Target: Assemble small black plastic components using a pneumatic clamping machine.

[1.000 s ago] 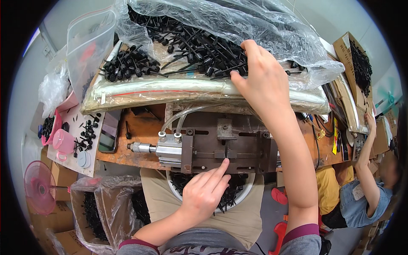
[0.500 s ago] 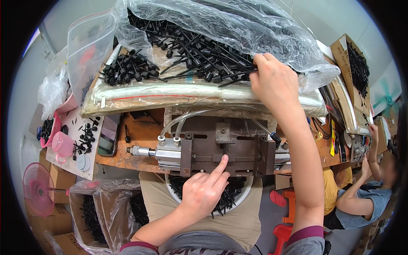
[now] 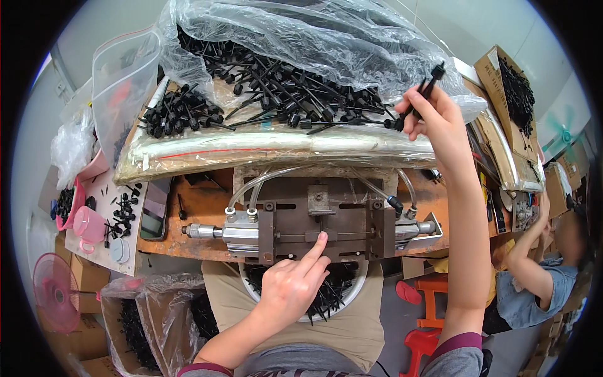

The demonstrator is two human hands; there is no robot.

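My left hand point(image 3: 294, 279) rests low over a dark metal fixture point(image 3: 352, 248); its index finger points forward and its tip touches a small block at the fixture's middle. The other fingers are bent, and nothing shows in them. Raised at the right, my right hand point(image 3: 440, 119) pinches black plastic parts point(image 3: 434, 76), slim stems with thick knobbed ends, more than one. Just left of that hand lies a loose heap of the same black parts point(image 3: 282, 88) on a plastic-wrapped tray point(image 3: 276, 147), under clear film. A white-rimmed tub point(image 3: 360, 286) of black parts sits in my lap below the fixture.
Silver air cylinders point(image 3: 241, 237) with clear hoses point(image 3: 251, 188) flank the fixture. To the left are a phone point(image 3: 154, 217), a pink cup point(image 3: 88, 224) and a plastic-lined box point(image 3: 151, 320). A co-worker point(image 3: 534, 276) sits at the right, near orange-red stools point(image 3: 427, 305).
My right hand has lifted from the heap's right edge, moved right and turned, now with black parts held up in it. My left fingertip stays on the fixture. The view has shifted slightly.
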